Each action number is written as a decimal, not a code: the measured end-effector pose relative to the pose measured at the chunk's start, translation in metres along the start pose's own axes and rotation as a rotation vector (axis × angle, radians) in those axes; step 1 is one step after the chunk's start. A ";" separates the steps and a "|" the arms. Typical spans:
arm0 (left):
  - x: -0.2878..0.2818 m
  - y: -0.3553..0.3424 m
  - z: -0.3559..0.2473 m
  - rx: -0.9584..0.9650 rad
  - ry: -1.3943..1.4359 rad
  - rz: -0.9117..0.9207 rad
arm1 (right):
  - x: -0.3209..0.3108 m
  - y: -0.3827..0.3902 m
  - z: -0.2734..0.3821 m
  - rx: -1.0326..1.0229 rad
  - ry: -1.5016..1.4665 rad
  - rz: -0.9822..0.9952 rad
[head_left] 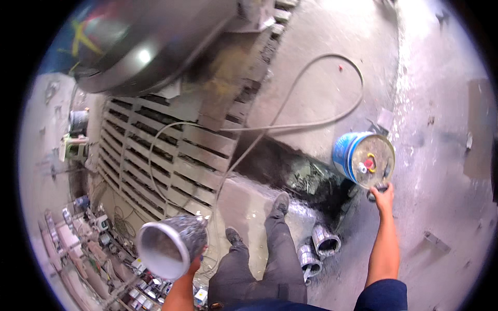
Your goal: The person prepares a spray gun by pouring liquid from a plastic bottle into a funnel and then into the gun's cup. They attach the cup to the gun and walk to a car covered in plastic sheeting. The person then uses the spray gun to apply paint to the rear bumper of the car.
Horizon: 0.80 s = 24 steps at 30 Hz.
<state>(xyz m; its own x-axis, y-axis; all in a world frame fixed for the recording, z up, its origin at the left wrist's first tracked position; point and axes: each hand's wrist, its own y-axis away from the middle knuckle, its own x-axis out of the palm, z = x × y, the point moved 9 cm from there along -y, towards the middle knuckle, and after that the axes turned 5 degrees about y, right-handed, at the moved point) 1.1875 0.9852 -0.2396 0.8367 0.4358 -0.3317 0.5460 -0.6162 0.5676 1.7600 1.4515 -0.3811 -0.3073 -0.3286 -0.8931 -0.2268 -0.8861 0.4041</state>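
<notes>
At the far left, small boxes and cans (101, 223) crowd together in a jumble. Above, a large dark rounded body (150, 46) with a shiny highlight hangs over the slatted boards (199, 155) of the floor. In front of these, the streaked grey container (163, 251) is held off the floor, tilted so that its wide, pale-rimmed mouth faces left and up. The left grip (197, 259) has hold of its right side; the fingers are mostly hidden behind it, so I cannot tell how tightly they close.

In the middle, the person's dark boots (280, 203) stand on the pale floor. A hose (275, 127) crosses the slats and loops out to the right, over a dark opening (264, 160) holding crumpled pale material (308, 179). Right of the legs lie two silvery cans (326, 242), side by side, mouths toward the viewer.

Farther right, the blue bucket (345, 153) leans, its lid bearing red, yellow and white fittings. The right grip (382, 196) is curled closed around a dark rounded piece (371, 196) at the bucket's near edge; whether the two are joined is unclear.
</notes>
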 end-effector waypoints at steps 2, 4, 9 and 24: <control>-0.012 0.013 0.006 0.089 0.100 -0.040 | -0.007 0.039 0.009 0.060 -0.307 0.065; -0.014 0.026 -0.003 0.187 0.169 -0.067 | -0.012 0.083 0.023 0.146 -0.536 0.155; -0.034 0.061 0.009 0.325 0.031 -0.146 | -0.047 0.243 0.184 -0.138 -1.093 0.448; -0.154 0.203 -0.012 0.318 0.198 -0.318 | -0.162 0.730 0.416 -1.231 -0.851 0.260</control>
<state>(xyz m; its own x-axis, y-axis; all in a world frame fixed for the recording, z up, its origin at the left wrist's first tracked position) 1.1687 0.8009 -0.0644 0.6193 0.7321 -0.2837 0.7847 -0.5889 0.1934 1.2598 0.9943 0.1407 -0.7393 -0.6146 -0.2752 0.6729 -0.6891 -0.2690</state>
